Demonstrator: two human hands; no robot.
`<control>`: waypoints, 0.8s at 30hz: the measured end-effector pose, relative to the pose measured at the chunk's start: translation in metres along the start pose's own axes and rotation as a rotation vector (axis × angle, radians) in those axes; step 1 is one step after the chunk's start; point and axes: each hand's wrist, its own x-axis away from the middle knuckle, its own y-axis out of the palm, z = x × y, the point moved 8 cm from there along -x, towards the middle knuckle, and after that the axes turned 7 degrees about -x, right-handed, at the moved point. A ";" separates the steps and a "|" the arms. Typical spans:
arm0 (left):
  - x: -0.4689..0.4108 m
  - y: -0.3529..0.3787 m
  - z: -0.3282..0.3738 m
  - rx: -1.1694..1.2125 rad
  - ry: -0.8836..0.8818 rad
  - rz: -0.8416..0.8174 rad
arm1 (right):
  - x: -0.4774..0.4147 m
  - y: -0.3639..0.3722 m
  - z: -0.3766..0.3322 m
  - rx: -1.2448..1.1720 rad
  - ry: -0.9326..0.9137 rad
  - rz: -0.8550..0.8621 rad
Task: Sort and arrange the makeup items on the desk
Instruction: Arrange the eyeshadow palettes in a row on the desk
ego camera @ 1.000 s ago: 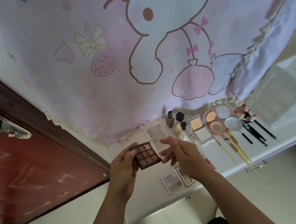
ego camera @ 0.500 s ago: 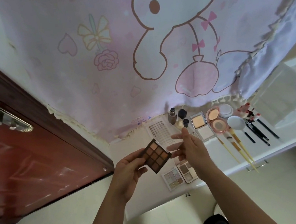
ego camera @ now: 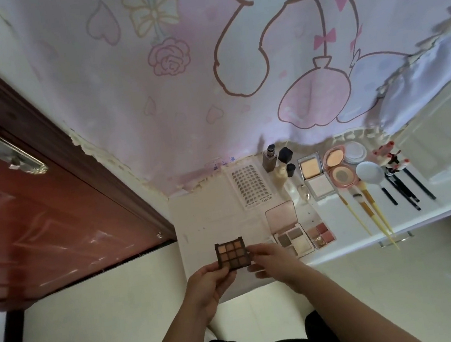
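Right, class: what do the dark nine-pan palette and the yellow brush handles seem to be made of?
Nine-pan palette: likely matt dark plastic, given its thin moulded grid; the pans look like dull pressed powder. Yellow brush handles: smooth and evenly coloured, so plastic or painted wood; the view cannot settle which.

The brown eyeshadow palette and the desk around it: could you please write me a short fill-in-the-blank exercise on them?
1. The left hand and the right hand together hold a brown palette with ___ pans.
2. On the desk, the palette with the pink lid lies ___.
3. The long brushes reaching past the desk's near edge have ___ handles.
Missing words: nine; open; yellow.
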 end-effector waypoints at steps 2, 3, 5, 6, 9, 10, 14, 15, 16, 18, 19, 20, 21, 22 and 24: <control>-0.009 -0.004 -0.016 -0.015 -0.035 0.055 | -0.006 0.004 0.015 0.101 0.020 -0.007; -0.012 -0.006 -0.022 -0.035 -0.051 0.094 | -0.010 0.004 0.022 0.142 0.025 -0.007; -0.016 -0.011 -0.031 -0.124 -0.065 0.175 | -0.015 0.003 0.031 0.211 0.025 0.012; -0.018 -0.014 -0.033 -0.195 -0.061 0.211 | -0.018 0.001 0.034 0.243 0.024 0.030; -0.022 -0.020 -0.034 -0.386 -0.034 0.274 | -0.019 0.000 0.035 0.357 0.007 0.048; -0.023 -0.021 -0.035 -0.425 -0.028 0.281 | -0.020 -0.001 0.036 0.385 0.011 0.049; -0.024 -0.020 -0.032 -0.576 0.035 0.306 | -0.025 -0.003 0.044 0.453 0.050 0.082; -0.024 -0.021 -0.029 -0.623 0.064 0.321 | -0.025 -0.005 0.045 0.470 0.060 0.091; -0.025 -0.021 -0.026 -0.661 0.090 0.332 | -0.025 -0.006 0.048 0.487 0.070 0.098; -0.028 -0.020 -0.023 -0.707 0.127 0.323 | -0.026 -0.007 0.050 0.511 0.072 0.103; -0.029 -0.018 -0.022 -0.724 0.139 0.307 | -0.027 -0.008 0.052 0.518 0.069 0.101; -0.030 -0.016 -0.020 -0.740 0.151 0.293 | -0.028 -0.009 0.053 0.521 0.065 0.101; -0.031 -0.014 -0.019 -0.754 0.157 0.281 | -0.029 -0.009 0.054 0.525 0.062 0.101; -0.032 -0.013 -0.018 -0.759 0.156 0.269 | -0.030 -0.010 0.054 0.530 0.059 0.102; -0.034 -0.013 -0.019 -0.763 0.139 0.247 | -0.029 -0.013 0.053 0.506 0.066 0.112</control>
